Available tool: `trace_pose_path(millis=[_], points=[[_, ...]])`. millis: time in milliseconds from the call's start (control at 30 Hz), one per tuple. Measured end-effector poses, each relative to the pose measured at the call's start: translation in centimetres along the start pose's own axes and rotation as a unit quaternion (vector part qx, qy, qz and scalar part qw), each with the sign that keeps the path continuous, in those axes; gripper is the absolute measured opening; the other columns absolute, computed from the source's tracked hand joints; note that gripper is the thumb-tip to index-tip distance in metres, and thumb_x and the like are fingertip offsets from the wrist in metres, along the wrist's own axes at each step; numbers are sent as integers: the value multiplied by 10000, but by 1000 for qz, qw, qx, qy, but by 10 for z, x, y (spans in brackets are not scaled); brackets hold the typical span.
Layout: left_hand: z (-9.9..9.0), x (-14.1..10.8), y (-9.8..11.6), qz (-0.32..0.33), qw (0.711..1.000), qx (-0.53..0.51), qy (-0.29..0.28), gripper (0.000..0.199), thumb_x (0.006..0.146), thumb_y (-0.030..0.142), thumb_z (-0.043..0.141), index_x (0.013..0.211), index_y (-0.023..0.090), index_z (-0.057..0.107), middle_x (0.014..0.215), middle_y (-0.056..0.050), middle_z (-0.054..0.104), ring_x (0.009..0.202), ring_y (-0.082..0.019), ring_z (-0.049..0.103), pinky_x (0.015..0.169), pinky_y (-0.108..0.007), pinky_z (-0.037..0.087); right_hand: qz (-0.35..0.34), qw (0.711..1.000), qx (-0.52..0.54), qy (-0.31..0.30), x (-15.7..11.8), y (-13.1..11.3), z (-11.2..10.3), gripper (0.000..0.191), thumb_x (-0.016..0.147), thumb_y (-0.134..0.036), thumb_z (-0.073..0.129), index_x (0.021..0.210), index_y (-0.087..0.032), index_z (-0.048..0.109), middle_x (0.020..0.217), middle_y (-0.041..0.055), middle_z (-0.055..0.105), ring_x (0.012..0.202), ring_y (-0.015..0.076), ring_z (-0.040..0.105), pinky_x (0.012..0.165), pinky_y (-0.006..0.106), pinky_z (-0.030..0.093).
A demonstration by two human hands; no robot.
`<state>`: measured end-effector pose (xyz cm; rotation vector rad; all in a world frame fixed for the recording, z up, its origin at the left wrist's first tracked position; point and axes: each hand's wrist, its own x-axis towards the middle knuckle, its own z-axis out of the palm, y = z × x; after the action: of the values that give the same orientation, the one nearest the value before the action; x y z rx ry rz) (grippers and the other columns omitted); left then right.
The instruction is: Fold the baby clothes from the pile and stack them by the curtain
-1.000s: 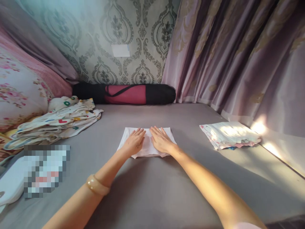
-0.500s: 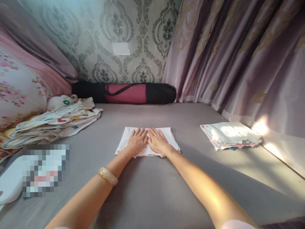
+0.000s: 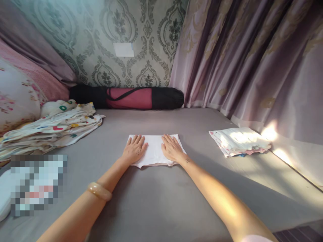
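Observation:
A folded white cloth (image 3: pixel 153 151), perhaps a garment, lies flat on the grey sheet (image 3: pixel 151 201) in front of me. My left hand (image 3: pixel 134 149) rests palm down on its left side, fingers stretched. On the cloth's right side my right hand (image 3: pixel 173 149) lies flat too, its fingers extended. Bare white fabric shows between the two hands. The near edge of the cloth is slightly uneven, with a small corner poking out. A pale bangle (image 3: pixel 99 191) circles my left forearm.
Folded clothes (image 3: pixel 239 141) sit in a stack at the right by the curtain (image 3: pixel 242 67). Patterned clothes (image 3: pixel 60 124) are heaped at the left beside a floral pillow (image 3: pixel 17 97). A black and maroon roll bag (image 3: pixel 128 97) lies along the wall. A pixelated object (image 3: pixel 39 185) is at the near left.
My hands have slid apart from the middle of the white cloth to its left and right sides. The whole view has shifted slightly.

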<state>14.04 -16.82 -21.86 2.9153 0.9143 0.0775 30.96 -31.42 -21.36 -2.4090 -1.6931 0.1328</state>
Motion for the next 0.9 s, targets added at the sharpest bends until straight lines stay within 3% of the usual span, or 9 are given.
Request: trace_pose_path(millis=[333, 500, 633, 900], points=[[1, 2, 1, -1, 1000, 13, 4, 605, 1002, 457, 192, 1475, 133, 381, 1555, -125, 351, 1453, -310, 266, 1177, -505, 202, 4, 1000, 5, -6, 1, 1, 2, 583, 988, -329, 240, 1499, -65, 335, 1583, 128, 278, 1474, 240, 193, 1201, 428, 95], [-7, 0, -4, 14, 1000, 6, 9, 603, 998, 463, 210, 1449, 115, 407, 1544, -147, 364, 1449, -309, 277, 1166, -496, 236, -10, 999, 27, -34, -1, 5, -12, 601, 999, -362, 195, 1508, -67, 318, 1598, 131, 229, 1484, 239, 154, 1200, 430, 105], [-11, -4, -15, 13, 999, 15, 43, 596, 991, 468, 225, 1445, 136, 421, 1535, -135, 383, 1460, -280, 261, 1172, -482, 225, 12, 1000, 14, -8, -5, 15, -22, 618, 997, -366, 175, 1507, -43, 310, 1598, 133, 221, 1488, 238, 135, 1204, 437, 69], [11, -7, -36, -6, 1000, -21, 21, 660, 981, 503, 202, 1469, 99, 387, 1554, -142, 344, 1461, -303, 247, 1161, -469, 257, 56, 998, 2, -9, -6, 35, 1, 644, 998, -388, 146, 1511, -25, 288, 1595, 134, 229, 1482, 245, 159, 1201, 409, 137]])
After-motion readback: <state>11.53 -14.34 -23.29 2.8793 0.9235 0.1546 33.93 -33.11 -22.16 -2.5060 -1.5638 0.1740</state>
